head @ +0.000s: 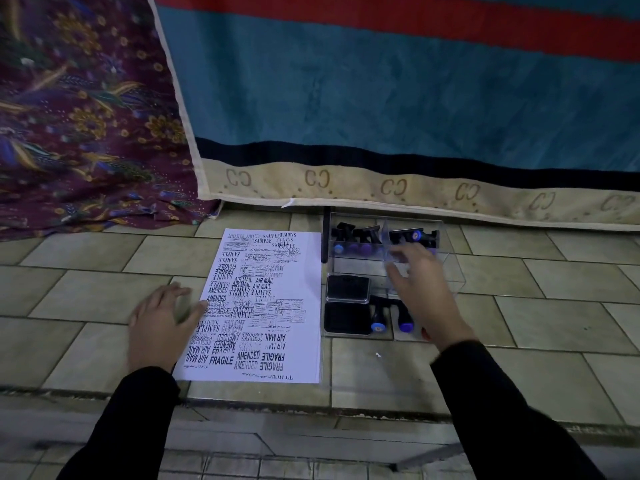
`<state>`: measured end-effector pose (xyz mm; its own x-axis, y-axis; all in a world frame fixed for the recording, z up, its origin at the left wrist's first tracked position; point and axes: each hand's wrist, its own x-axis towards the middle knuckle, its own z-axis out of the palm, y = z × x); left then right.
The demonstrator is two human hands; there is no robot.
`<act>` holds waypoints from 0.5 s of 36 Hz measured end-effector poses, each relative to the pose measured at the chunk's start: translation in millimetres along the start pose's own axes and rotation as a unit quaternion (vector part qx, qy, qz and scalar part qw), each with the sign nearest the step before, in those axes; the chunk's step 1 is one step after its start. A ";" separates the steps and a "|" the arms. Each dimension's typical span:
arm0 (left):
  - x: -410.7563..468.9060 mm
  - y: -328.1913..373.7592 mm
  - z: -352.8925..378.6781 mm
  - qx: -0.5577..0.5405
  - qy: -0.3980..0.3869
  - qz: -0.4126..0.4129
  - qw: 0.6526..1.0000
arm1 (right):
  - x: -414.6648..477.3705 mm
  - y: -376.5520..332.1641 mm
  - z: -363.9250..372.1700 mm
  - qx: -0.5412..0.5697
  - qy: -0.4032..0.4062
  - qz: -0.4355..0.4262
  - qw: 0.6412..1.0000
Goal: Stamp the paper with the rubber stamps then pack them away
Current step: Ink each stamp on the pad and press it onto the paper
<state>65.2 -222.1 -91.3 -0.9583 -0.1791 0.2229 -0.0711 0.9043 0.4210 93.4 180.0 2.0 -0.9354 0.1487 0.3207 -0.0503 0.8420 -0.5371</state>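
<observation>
Open hands beside a crowded sheet and a clear box of stamps

Black sleeves (502, 410) run off the lower edge; the left hand (162, 323) lies flat and spread on the glazed tiled surface (86, 299), fingertips touching the left edge of the paper (308, 278), a white sheet at centre thick with overlapping black imprints, many unreadable; the right hand (420, 289), motion-blurred, fingers spread and holding nothing, hovers over the clear plastic box (448, 271) right of the sheet, hiding part of its inside, contact unclear; two square black ink pads (347, 288) and two blue-capped stamps (377, 318) lie in its near half; more black stamps (360, 237) crowd the far compartments; behind hang a striped teal cloth (381, 98) and, upper left, a floral purple cloth (69, 116).
</observation>
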 end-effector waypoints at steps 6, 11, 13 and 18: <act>0.8 -0.2 0.1 -0.001 0.005 0.003 1.000 | 64.8 -26.9 32.8 -0.034 -0.052 0.012 0.998; 3.0 -1.7 1.0 0.002 0.005 0.000 1.000 | 93.6 -36.8 50.5 -0.119 -0.094 0.069 0.986; 3.5 -2.1 1.7 0.004 0.005 0.002 1.000 | 98.3 -38.6 55.1 -0.135 -0.108 0.099 0.980; 3.6 -3.4 2.3 0.003 0.006 0.005 1.000 | 99.7 -37.1 63.4 -0.107 -0.123 0.178 0.970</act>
<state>61.3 -224.9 -93.9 -0.9554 -0.1747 0.2380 -0.0634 0.9086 0.4128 -20.2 130.7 4.4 -0.9366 0.3440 -0.0666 0.3412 0.8520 -0.3970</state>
